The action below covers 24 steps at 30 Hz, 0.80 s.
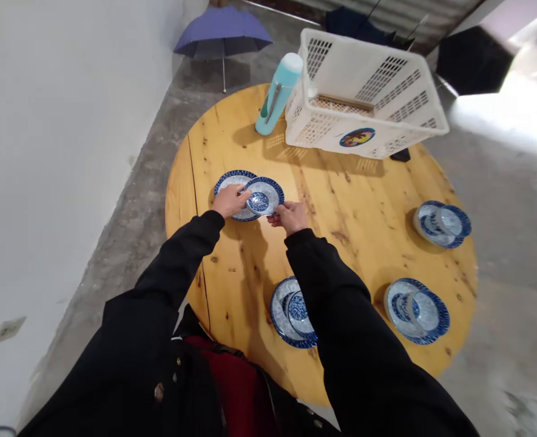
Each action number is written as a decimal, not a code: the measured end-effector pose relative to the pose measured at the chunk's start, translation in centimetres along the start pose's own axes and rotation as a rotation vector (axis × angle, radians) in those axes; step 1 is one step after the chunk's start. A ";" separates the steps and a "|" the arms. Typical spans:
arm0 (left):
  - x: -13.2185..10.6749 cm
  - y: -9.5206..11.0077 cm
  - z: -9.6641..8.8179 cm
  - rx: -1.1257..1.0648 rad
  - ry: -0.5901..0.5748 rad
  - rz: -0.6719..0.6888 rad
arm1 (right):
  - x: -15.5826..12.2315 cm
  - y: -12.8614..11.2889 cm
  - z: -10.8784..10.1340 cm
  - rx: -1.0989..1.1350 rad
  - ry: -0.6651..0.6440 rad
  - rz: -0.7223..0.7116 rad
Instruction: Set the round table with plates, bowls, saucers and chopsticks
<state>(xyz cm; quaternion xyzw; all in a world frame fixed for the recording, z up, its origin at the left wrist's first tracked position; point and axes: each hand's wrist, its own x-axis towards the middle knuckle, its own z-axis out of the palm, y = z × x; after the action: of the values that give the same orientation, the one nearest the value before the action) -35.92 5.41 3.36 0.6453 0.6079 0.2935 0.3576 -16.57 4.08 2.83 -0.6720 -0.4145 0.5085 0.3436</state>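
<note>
Between my two hands is a small blue-and-white plate (pixel 265 191), tilted a little and overlapping a larger blue-and-white plate (pixel 226 179) on the wooden table. My left hand (pixel 229 199) pinches its left rim, thumb on top. Fingers of my right hand (pixel 290 216) close on its lower right rim. The larger plate lies on the tabletop, partly covered by the small plate and my left hand. Nearer my body, another large plate (pixel 281 321) carries a smaller dish (pixel 299 308), both partly hidden by my right sleeve.
On the round table (pixel 327 212) are a white plastic basket (pixel 323 130), a turquoise bottle (pixel 278 94) and a dark object (pixel 400 155). Two blue-and-white dish sets, one farther (pixel 442 224), one nearer (pixel 417 311), sit at the right. Open umbrellas, one purple (pixel 225 30), stand on the floor behind.
</note>
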 end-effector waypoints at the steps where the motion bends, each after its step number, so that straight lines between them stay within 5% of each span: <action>1: 0.5 -0.4 -0.6 0.052 0.005 0.007 | 0.3 -0.1 0.9 -0.017 -0.003 -0.002; 9: 3.0 -2.3 -3.1 0.244 -0.051 -0.028 | 2.4 -0.2 4.3 -0.155 -0.023 0.010; 24: 3.8 -3.6 -2.9 0.246 -0.105 -0.052 | 2.4 0.3 4.8 -0.238 -0.056 -0.008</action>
<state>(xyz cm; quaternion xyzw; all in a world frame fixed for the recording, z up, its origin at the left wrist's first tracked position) -40.01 9.56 1.83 0.6829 0.6362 0.1734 0.3144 -20.80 6.35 0.40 -0.6918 -0.4842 0.4729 0.2516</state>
